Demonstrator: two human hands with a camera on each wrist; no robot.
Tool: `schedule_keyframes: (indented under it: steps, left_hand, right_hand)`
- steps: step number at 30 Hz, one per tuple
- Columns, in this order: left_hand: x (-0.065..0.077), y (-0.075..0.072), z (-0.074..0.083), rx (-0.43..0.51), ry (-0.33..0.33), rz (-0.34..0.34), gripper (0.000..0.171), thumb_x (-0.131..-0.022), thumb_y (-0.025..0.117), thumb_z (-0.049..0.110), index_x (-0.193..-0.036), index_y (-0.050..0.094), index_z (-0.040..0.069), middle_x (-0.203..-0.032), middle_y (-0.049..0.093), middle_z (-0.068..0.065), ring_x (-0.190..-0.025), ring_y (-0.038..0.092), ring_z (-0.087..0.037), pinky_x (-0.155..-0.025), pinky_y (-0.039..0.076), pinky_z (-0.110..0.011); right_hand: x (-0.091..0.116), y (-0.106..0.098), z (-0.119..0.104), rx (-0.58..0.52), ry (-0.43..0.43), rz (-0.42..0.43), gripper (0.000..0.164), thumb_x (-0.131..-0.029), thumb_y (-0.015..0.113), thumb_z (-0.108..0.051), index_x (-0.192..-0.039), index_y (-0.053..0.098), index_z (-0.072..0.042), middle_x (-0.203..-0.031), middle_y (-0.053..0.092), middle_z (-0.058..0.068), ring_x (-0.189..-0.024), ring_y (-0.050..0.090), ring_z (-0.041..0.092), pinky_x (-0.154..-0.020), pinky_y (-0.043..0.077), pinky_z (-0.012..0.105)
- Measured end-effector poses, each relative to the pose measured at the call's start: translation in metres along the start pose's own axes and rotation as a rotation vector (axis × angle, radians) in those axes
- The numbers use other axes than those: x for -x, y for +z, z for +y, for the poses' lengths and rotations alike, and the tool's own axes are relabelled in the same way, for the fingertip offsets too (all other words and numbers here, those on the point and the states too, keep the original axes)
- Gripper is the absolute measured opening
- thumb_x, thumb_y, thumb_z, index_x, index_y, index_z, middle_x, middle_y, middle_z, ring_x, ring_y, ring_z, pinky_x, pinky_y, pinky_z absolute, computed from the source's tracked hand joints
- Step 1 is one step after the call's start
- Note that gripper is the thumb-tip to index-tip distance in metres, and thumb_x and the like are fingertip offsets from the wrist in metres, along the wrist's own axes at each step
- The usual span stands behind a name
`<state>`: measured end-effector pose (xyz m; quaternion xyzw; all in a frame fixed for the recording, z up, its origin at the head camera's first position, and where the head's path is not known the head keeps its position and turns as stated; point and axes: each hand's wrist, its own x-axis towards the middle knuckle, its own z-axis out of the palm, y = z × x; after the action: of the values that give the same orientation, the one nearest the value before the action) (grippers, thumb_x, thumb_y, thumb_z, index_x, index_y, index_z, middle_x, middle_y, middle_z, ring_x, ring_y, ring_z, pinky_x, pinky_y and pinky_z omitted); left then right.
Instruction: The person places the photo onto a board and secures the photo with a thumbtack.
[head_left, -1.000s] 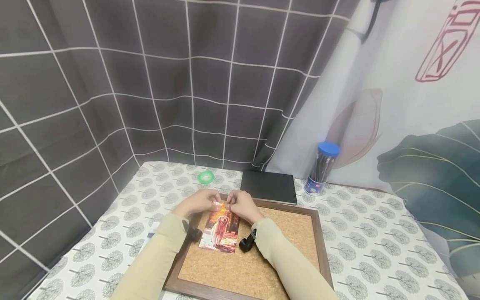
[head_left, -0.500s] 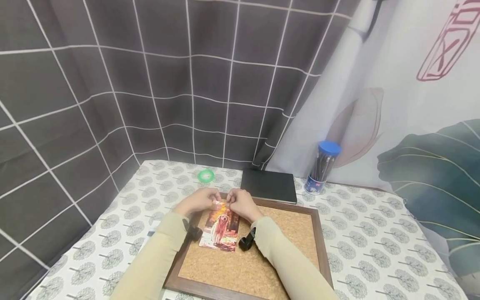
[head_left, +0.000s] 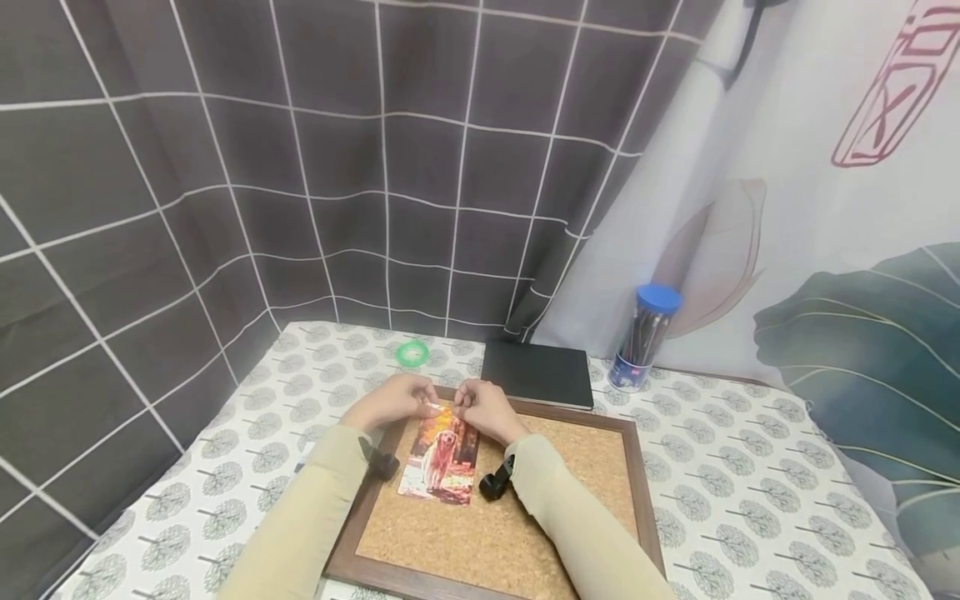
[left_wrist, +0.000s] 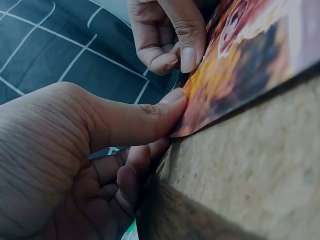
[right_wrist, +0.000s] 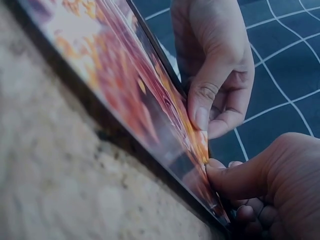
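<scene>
A photo of a golden dog among orange leaves (head_left: 438, 462) lies over the left part of a framed corkboard (head_left: 517, 533). My left hand (head_left: 393, 400) pinches the photo's top edge near its left corner, the thumb on the picture side. Close beside it, my right hand (head_left: 487, 410) pinches the same edge toward the right corner. Seen from the left wrist, the left thumb (left_wrist: 150, 120) presses on the print's orange border, with curled fingers below. In the right wrist view the print (right_wrist: 135, 100) stands slightly off the cork (right_wrist: 75, 165) along its side.
Behind the board lies a black notebook (head_left: 536, 373), with a green tape roll (head_left: 412, 354) to its left. A blue-lidded jar of pens (head_left: 643, 337) stands at the back right. Some paper (head_left: 300, 468) shows beside the left sleeve. The tablecloth (head_left: 720, 500) has tree prints.
My left hand has shifted slightly left along the photo's top edge. The right hand and the photo stay almost where they were.
</scene>
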<state>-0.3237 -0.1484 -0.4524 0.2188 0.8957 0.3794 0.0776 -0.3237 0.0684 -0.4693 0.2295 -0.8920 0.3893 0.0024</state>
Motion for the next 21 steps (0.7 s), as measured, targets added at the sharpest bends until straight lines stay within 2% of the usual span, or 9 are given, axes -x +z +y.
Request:
schedule_keyframes:
  steps: [12, 21]
  left_hand:
    - [0.0019, -0.0019, -0.0016, 0.029, -0.006, -0.016, 0.012, -0.079, 0.076, 0.008, -0.088, 0.069, 0.013, -0.079, 0.064, 0.0, -0.075, 0.058, -0.019, -0.074, 0.048, -0.037]
    - [0.0027, -0.0019, 0.0033, -0.028, 0.035, -0.001, 0.011, -0.079, 0.075, 0.01, -0.081, 0.066, 0.014, -0.08, 0.064, 0.003, -0.076, 0.057, -0.017, -0.076, 0.048, -0.038]
  right_hand:
    - [-0.0008, 0.0007, -0.0023, 0.012, 0.02, -0.003, 0.015, -0.079, 0.074, -0.003, -0.085, 0.064, -0.012, -0.072, 0.057, -0.003, -0.065, 0.051, 0.011, -0.065, 0.044, 0.028]
    - [-0.0021, 0.001, 0.0005, 0.038, -0.012, -0.012, 0.015, -0.079, 0.072, -0.001, -0.084, 0.063, -0.013, -0.07, 0.056, -0.003, -0.063, 0.05, 0.01, -0.064, 0.043, 0.027]
